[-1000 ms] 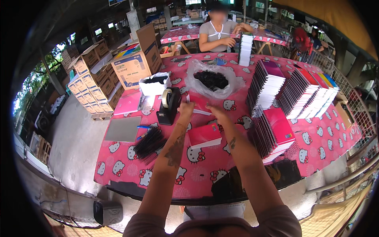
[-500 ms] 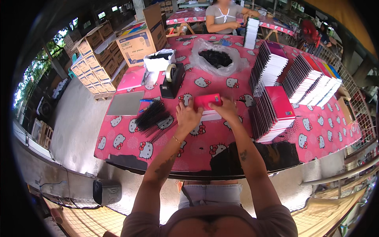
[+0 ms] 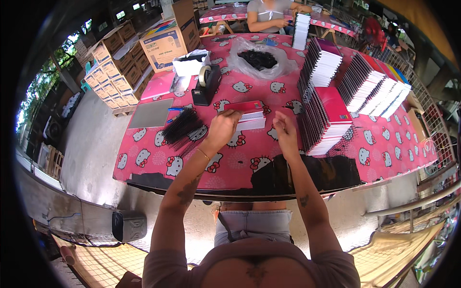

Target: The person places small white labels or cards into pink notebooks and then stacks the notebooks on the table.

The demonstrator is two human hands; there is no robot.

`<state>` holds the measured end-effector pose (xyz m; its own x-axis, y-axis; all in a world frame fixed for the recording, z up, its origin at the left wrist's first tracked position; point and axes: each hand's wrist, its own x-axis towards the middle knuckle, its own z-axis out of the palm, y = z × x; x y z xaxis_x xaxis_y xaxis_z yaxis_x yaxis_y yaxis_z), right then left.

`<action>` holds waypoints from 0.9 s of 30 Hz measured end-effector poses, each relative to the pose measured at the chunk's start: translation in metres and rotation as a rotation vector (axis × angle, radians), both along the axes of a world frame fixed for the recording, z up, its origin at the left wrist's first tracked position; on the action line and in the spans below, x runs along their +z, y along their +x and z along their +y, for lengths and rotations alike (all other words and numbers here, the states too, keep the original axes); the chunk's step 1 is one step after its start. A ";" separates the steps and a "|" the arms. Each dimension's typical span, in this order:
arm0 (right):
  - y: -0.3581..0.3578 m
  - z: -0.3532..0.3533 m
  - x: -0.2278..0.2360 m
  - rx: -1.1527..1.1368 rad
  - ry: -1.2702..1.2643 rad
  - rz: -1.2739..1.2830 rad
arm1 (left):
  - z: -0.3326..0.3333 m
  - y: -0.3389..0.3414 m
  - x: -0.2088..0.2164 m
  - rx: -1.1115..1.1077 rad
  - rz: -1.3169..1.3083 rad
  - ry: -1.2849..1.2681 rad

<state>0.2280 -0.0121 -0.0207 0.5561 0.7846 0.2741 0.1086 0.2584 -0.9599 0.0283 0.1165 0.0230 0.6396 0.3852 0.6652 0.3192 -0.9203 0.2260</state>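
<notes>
A small notebook (image 3: 245, 107) with a pink-red cover lies before me at the middle of the table, its white pages showing along the near side. My left hand (image 3: 224, 129) is closed on its left end. To the right of it, my right hand (image 3: 286, 133) is held apart from the notebook, fingers loosely bent and apart, with nothing visible in them. A bunch of black spiral binding coils (image 3: 182, 126) lies left of my left hand. Stacked spiral notebooks with pink covers (image 3: 331, 105) stand right of my right hand.
Farther back are a black tape dispenser (image 3: 205, 89), a white box (image 3: 191, 65) and a plastic bag of black coils (image 3: 285, 67). More notebook stacks (image 3: 367, 84) stand at the right. A grey board (image 3: 151, 114) and a carton (image 3: 163, 48) are left. A co-worker (image 3: 271, 17) sits opposite.
My right hand has come off the notebook and moved to the right. My left hand has closed around the notebook's left end, and more white pages show. The whole view has shifted slightly.
</notes>
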 end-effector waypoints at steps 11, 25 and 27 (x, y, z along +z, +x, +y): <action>-0.011 0.034 -0.027 -0.088 -0.146 -0.200 | 0.016 0.009 0.004 -0.007 0.036 -0.197; -0.008 0.030 -0.021 -0.173 -0.038 -0.521 | 0.017 0.018 0.016 0.090 -0.098 -0.094; -0.006 0.021 0.001 -0.209 0.081 -0.620 | -0.009 0.013 0.046 0.165 -0.180 0.118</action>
<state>0.2225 0.0092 -0.0196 0.4145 0.6406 0.6464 0.6905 0.2412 -0.6819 0.0415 0.1076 0.0690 0.4420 0.3875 0.8090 0.4318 -0.8824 0.1868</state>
